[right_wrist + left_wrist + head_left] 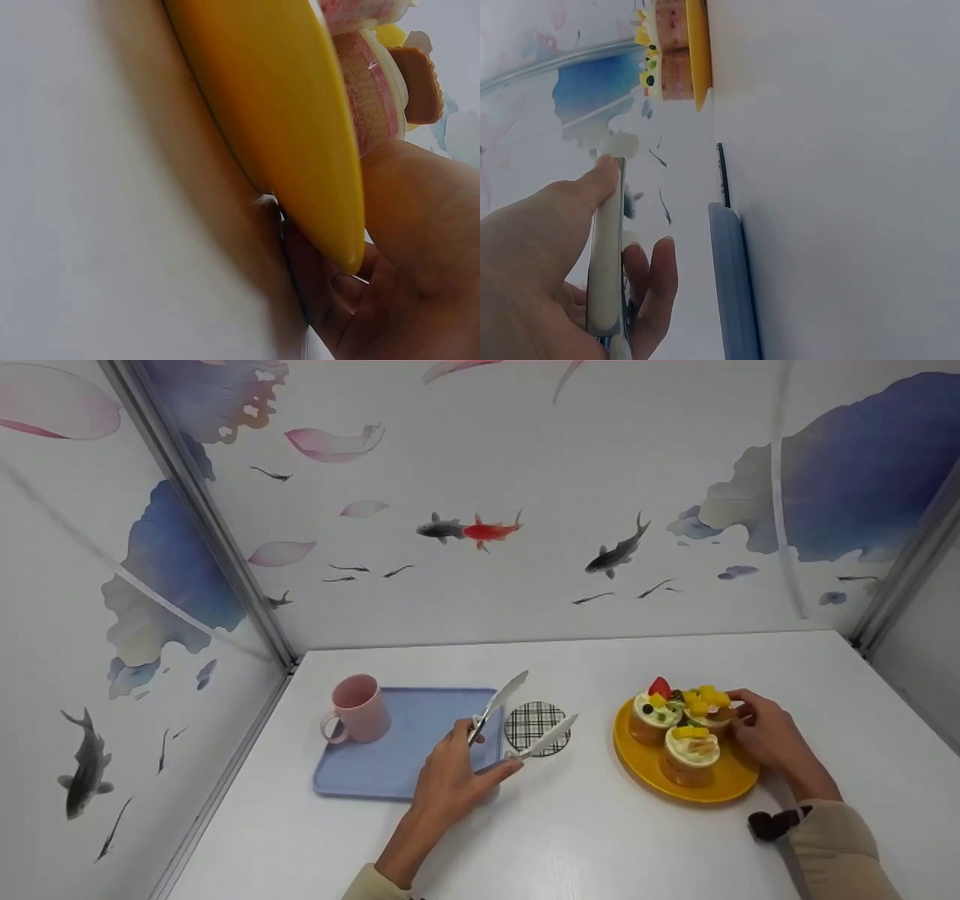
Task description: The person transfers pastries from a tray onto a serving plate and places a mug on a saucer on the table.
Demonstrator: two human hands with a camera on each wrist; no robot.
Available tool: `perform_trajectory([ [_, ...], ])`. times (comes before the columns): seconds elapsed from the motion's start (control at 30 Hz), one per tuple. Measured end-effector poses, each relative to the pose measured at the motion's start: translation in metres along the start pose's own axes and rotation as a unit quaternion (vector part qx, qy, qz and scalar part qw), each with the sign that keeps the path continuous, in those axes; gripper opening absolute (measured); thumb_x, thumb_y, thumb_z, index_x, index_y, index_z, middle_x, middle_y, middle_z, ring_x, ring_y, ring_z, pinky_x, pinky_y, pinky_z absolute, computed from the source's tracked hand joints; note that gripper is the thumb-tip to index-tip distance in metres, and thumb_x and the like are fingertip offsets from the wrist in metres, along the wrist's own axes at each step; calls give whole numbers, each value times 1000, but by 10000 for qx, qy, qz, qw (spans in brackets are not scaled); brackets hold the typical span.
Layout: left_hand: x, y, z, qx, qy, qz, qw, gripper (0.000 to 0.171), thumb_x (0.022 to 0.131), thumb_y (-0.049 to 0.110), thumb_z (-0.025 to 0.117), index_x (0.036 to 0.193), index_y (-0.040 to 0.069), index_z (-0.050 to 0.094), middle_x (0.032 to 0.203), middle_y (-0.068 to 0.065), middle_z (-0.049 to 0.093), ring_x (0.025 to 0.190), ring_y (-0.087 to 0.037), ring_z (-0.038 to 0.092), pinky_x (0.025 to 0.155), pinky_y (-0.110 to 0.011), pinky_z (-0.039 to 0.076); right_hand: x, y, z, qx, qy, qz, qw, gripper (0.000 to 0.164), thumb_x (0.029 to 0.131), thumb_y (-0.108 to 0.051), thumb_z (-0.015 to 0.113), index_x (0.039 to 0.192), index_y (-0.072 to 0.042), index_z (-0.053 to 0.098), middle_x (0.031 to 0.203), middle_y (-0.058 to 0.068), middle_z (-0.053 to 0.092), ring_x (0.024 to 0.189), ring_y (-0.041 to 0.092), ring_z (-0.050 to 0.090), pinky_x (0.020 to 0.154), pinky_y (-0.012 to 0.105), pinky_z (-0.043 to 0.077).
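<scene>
My left hand (450, 776) holds a pair of silver food tongs (541, 737) over the right side of a blue tray (420, 701), their arms spread apart. In the left wrist view, thumb and fingers lie around the tongs' pale panel (606, 262). At the right, my right hand (769, 731) grips the rim of a yellow plate (731, 784); the right wrist view shows fingers beneath the rim (300, 150), while the thumb's tip is hidden. Three cupcakes stand on the plate: one with a strawberry (654, 712), one with mango cubes (705, 709), and a front one (690, 754).
A pink mug (361, 709) stands on the tray's left part. Beside the tray's right edge lies a round checked coaster (536, 727), partly below the tongs. The white table (570, 840) meets printed wall panels (480, 600) at the back and left.
</scene>
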State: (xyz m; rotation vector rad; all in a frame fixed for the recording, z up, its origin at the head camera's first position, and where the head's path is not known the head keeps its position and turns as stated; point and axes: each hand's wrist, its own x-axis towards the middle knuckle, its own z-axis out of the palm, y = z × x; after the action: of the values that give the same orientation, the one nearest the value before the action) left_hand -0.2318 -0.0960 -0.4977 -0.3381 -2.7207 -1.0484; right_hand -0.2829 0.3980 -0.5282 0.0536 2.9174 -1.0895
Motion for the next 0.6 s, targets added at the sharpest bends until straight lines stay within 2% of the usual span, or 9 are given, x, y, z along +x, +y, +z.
perform_trajectory([
  [0.17, -3, -7, -6, 155, -1, -94, 9998, 87, 83, 67, 85, 146, 14, 54, 122, -2, 73, 112, -28, 71, 90, -49, 59, 0, -1, -1, 73, -89, 113, 9999, 51, 108, -8, 51, 157, 3, 42, 137, 37, 57, 119, 49, 59, 107, 65, 53],
  [0.27, -5, -12, -11, 216, 32, -150, 9996, 89, 83, 67, 85, 148, 16, 53, 121, 0, 71, 108, -25, 69, 85, -47, 58, 0, -2, -1, 113, -136, 139, 9997, 51, 109, -9, 51, 157, 3, 42, 138, 36, 57, 120, 49, 59, 108, 65, 53],
  [0.43, -6, -18, -14, 352, 248, -251, 9988, 87, 81, 68, 87, 144, 17, 55, 113, 3, 66, 94, -18, 63, 73, -40, 54, 1, -1, -1, 115, -152, 162, 9997, 52, 108, -9, 51, 158, 3, 41, 137, 36, 57, 119, 48, 59, 107, 64, 53],
  [0.6, -4, -22, -16, 417, 350, -417, 9976, 94, 77, 76, 85, 142, 14, 56, 108, 3, 64, 88, -16, 60, 70, -36, 50, 1, 0, -2, 118, -184, 240, 9995, 53, 107, -7, 51, 159, 2, 40, 138, 36, 56, 118, 48, 59, 107, 63, 54],
])
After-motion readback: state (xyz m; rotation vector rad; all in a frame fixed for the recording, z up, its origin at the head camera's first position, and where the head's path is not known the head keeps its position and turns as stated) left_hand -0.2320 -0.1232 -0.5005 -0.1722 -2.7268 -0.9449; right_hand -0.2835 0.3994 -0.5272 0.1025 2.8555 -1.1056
